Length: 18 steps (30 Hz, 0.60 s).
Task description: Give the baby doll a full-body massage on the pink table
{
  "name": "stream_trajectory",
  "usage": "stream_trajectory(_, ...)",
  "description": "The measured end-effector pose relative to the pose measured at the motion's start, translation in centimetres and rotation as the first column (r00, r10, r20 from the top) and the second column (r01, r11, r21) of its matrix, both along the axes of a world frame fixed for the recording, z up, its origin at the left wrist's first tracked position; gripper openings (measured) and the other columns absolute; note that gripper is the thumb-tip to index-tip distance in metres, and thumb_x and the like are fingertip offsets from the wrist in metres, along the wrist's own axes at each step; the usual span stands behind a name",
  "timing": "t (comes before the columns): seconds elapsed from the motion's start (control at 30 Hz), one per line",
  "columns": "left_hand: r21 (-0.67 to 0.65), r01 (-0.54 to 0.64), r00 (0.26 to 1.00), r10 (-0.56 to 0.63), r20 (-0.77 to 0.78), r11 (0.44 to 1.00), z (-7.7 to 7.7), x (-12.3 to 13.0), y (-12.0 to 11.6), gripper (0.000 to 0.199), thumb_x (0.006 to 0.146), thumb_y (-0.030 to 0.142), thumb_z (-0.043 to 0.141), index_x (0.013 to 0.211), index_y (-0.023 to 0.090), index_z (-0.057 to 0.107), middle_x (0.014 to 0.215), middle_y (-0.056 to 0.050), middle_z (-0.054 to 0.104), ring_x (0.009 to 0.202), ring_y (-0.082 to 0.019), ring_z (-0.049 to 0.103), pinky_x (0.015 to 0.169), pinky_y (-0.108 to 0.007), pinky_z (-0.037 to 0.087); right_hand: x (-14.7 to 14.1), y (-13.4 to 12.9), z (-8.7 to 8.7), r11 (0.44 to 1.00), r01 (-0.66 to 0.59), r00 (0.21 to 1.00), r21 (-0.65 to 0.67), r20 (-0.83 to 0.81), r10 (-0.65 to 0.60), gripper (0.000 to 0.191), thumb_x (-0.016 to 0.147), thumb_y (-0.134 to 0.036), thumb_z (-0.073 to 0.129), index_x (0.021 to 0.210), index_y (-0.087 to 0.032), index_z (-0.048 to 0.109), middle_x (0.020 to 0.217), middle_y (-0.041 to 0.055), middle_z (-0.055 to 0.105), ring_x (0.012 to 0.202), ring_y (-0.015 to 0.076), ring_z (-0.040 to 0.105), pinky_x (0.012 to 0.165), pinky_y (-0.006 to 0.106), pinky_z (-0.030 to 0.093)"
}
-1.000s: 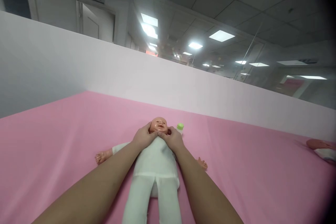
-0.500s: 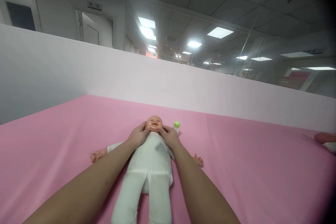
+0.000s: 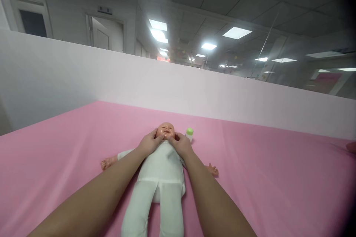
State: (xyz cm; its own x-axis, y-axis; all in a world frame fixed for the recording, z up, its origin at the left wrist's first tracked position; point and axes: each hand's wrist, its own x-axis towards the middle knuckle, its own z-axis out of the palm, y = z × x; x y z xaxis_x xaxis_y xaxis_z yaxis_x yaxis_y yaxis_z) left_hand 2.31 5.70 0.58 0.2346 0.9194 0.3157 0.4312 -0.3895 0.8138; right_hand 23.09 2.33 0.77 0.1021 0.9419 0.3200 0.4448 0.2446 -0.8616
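A baby doll (image 3: 161,166) in white cloth clothing lies on its back on the pink sheet, its head away from me and its arms spread out. My left hand (image 3: 150,143) cups the left side of the doll's head, the thumb resting by the chin. On the opposite side my right hand (image 3: 182,145) is curled against the cheek and jaw, its thumb also at the chin. My fingers go partly out of sight beside and behind the head. Just beyond my right hand stands a small white bottle with a green cap (image 3: 189,132), partly hidden by that hand.
A pink sheet (image 3: 250,163) covers the surface under the doll. A low white wall (image 3: 172,81) borders its far side and left side. At the far right edge a reddish, skin-toned object (image 3: 350,147) is cut off by the frame.
Both thumbs have slid slightly inward along the doll's lower face, closer to the chin. The whole view has shifted a little, and less of the object at the right edge shows.
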Motion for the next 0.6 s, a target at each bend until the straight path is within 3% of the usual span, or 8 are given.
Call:
stream_trajectory(0.13,0.006,-0.012,0.999,0.012,-0.045,1.000,0.7,0.1,-0.8,0.072,0.084,0.068,0.066,0.143,0.027,0.061,0.135,-0.007,0.072,0.122,-0.033,0.068,0.102,-0.040,0.054,-0.3,-0.3,0.3,0.996,0.089,0.993,-0.030,0.084,-0.086,0.063,0.066,-0.070,0.084,0.102,-0.019,0.074,0.097,0.0088,0.076,0.087,0.0262,0.069,0.077,0.035,0.052)
stream_trajectory(0.23,0.016,-0.004,0.998,0.005,-0.057,1.000,0.5,0.1,-0.6,0.068,0.086,0.065,0.066,0.142,0.027,0.061,0.133,-0.006,0.073,0.120,-0.032,0.069,0.103,-0.040,0.054,-0.3,-0.1,0.2,0.995,0.099,0.992,-0.022,0.085,-0.096,0.058,0.068,-0.068,0.084,0.098,-0.019,0.074,0.096,0.0085,0.076,0.086,0.0258,0.068,0.075,0.034,0.052)
stream_trajectory(0.6,0.037,-0.037,0.998,0.035,0.060,0.999,-0.7,0.2,1.0,0.062,0.094,0.057,0.055,0.142,0.019,0.063,0.143,-0.010,0.067,0.134,-0.032,0.061,0.115,-0.042,0.046,0.8,0.9,-0.5,0.993,-0.121,0.984,-0.003,-0.130,0.119,0.051,0.088,-0.058,0.069,0.123,-0.021,0.077,0.117,0.0075,0.078,0.110,0.0267,0.070,0.097,0.038,0.054)
